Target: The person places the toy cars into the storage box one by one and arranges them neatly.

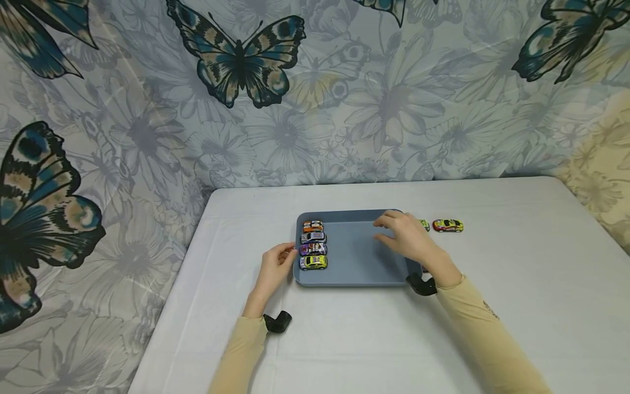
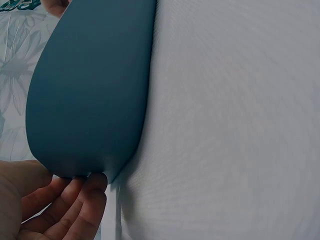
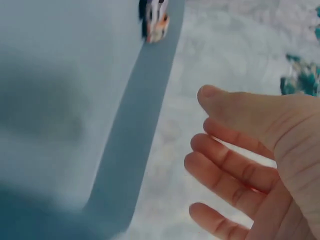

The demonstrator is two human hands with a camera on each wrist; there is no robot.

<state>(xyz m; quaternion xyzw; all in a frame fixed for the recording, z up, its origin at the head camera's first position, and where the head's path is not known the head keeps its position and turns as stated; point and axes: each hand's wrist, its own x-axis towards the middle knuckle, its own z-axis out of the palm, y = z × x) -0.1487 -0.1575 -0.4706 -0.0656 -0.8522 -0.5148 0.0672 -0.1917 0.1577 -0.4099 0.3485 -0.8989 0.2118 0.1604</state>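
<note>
A blue-grey tray lies on the white table. Down its left side stand several toy cars in a column: an orange one, a white and dark one, a purple one and a yellow one. My left hand pinches the tray's left edge between thumb and fingers, as the left wrist view shows around the tray's wall. Over the tray's right part hovers my right hand, fingers loosely spread, nothing between them.
Right of the tray sits a red and yellow toy car, with a green car beside it, partly hidden by my right hand. A butterfly-print cloth hangs behind the table. Black wrist cameras hang below both wrists.
</note>
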